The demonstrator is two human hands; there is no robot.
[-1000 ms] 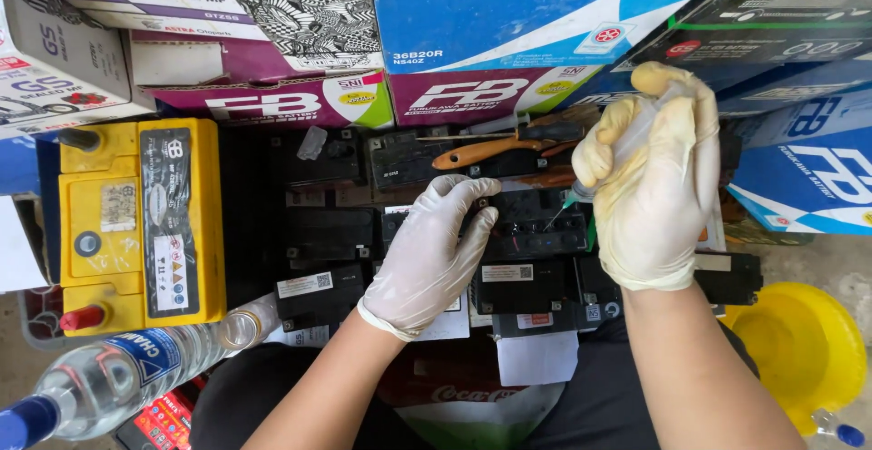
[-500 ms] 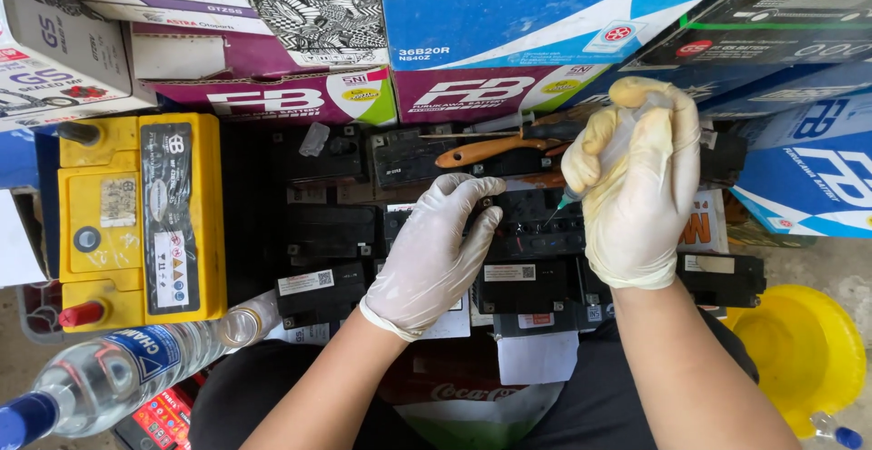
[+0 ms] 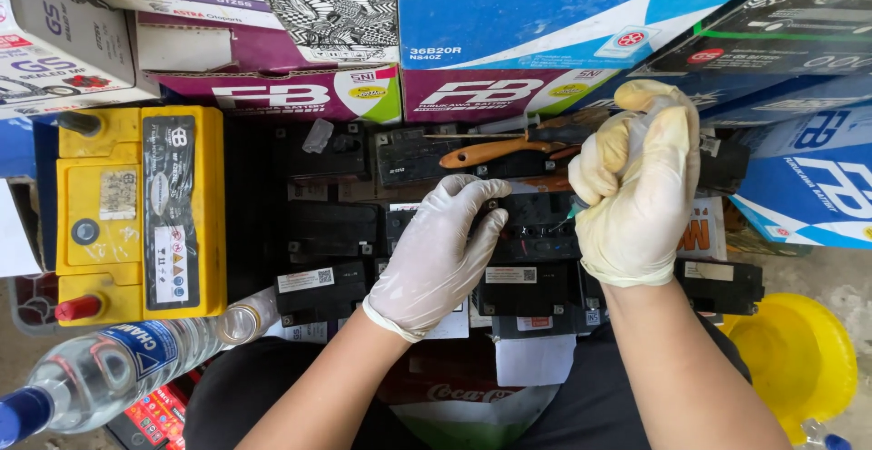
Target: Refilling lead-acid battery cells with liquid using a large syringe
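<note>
From the head camera we see our left hand (image 3: pixel 434 252), in a pale glove, lying palm down with fingers loosely spread on a small black battery (image 3: pixel 536 232), holding nothing. Our right hand (image 3: pixel 639 187), in a yellowed glove, is fisted around a clear syringe (image 3: pixel 636 137), its thumb on top of the plunger and its needle tip (image 3: pixel 559 224) angled down to the battery's top, just beside the left fingertips. Just beyond both hands lies a screwdriver (image 3: pixel 495 150) with an orange handle, across more black batteries. Well off to the left of the left hand stands a yellow battery (image 3: pixel 136 214), and a clear water bottle (image 3: pixel 109 373) lies nearer us.
</note>
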